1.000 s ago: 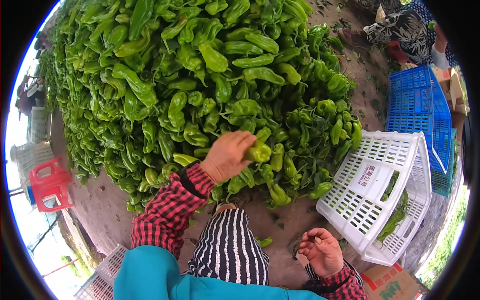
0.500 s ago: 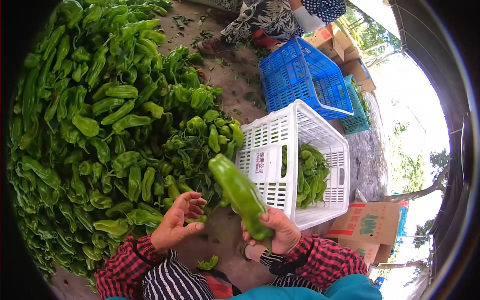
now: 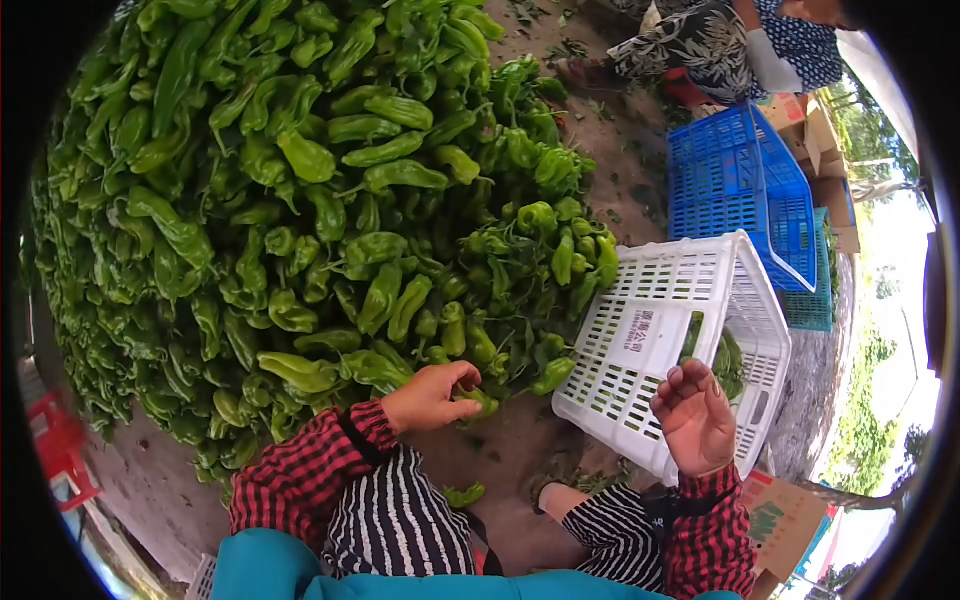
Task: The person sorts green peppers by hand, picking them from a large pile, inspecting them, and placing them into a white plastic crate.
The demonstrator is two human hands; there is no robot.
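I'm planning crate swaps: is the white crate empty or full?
Not empty: green peppers show inside the white crate. I cannot tell if it is full, as much of its inside is hidden.

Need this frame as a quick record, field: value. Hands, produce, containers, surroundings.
left hand: at the edge of the pepper heap, thumb and fingers around a green pepper; grip unclear
right hand: open, in front of the white crate
pepper heap: green, large, on the ground
white crate: beside heap, peppers inside
blue crate: beyond white crate
stray pepper: on ground
co-worker: beyond blue crate
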